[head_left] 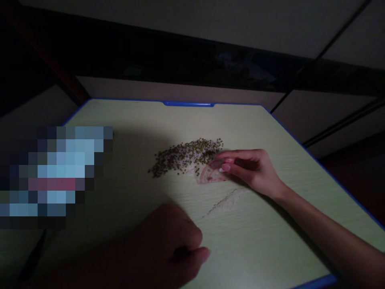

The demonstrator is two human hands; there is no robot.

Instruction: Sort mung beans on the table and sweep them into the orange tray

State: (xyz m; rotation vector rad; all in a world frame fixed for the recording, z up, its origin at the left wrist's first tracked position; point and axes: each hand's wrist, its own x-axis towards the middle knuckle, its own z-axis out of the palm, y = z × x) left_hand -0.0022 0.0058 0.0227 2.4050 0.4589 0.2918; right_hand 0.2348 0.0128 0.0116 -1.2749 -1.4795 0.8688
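Note:
My right hand [255,172] pinches a clear, pink-tinted protractor [207,174] between thumb and fingers, its curved edge toward the pile. Just beyond it lies a pile of small green beans [180,156], which look like mung beans, mixed with fine whitish grains. A thin streak of whitish grains [227,200] is on the tabletop nearer to me, below the protractor. In shadow at the bottom, my left hand [177,241] rests closed in a loose fist, apart from the pile. Nothing shows between its curled fingers and thumb.
The light wood-grain table [120,116] has blue edging and a blue handle-like piece [189,104] at its far edge. A pixelated, bright bluish shape [63,168] covers the left side. Pale panels with a dark glossy band [180,56] stand behind the table. Light is dim.

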